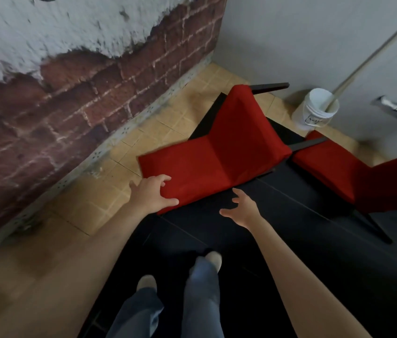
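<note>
A red upholstered chair (219,152) with dark legs stands on the floor in the middle of the head view, its backrest edge nearest me. My left hand (152,194) grips the near left corner of that backrest, fingers curled over the top and thumb along the front edge. My right hand (241,211) hovers just right of the chair's near edge, above the black floor, fingers spread and loosely bent, holding nothing. It does not touch the chair.
A second red chair (353,176) stands close on the right. A brick wall (70,98) runs along the left. A white bucket (314,111) with a long stick in it sits in the far corner. My feet (180,272) stand on black flooring (290,252).
</note>
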Action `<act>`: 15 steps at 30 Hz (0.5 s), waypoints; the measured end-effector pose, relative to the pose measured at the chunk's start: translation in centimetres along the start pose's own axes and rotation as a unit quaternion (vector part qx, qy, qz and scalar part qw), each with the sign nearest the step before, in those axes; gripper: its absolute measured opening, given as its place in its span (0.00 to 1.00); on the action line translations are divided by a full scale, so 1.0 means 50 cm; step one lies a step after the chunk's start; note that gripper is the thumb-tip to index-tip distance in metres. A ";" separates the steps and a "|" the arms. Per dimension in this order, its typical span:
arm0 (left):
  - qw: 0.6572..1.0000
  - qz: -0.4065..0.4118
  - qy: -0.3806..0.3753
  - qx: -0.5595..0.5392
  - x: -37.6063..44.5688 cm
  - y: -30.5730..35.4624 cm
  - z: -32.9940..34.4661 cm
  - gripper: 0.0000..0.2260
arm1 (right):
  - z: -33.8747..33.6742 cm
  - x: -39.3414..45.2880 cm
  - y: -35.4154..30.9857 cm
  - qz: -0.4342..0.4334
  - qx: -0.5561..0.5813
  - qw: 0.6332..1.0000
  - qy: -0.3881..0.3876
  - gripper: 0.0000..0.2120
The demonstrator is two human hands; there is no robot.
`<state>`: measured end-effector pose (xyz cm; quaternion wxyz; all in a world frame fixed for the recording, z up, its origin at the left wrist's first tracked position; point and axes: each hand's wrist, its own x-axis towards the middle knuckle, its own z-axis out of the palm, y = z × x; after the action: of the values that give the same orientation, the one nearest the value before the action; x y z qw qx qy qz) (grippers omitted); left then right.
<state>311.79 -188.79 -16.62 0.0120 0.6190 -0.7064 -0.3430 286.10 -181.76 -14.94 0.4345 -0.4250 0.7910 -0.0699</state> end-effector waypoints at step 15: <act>0.977 -0.189 -0.013 -0.101 0.319 0.026 0.152 0.36 | -0.038 0.476 0.038 0.005 -0.025 0.992 -0.123 0.44</act>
<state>303.62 -199.30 -28.27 0.0002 0.7327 -0.5382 -0.4164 277.28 -198.49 -29.64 0.5183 -0.4377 0.7347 0.0051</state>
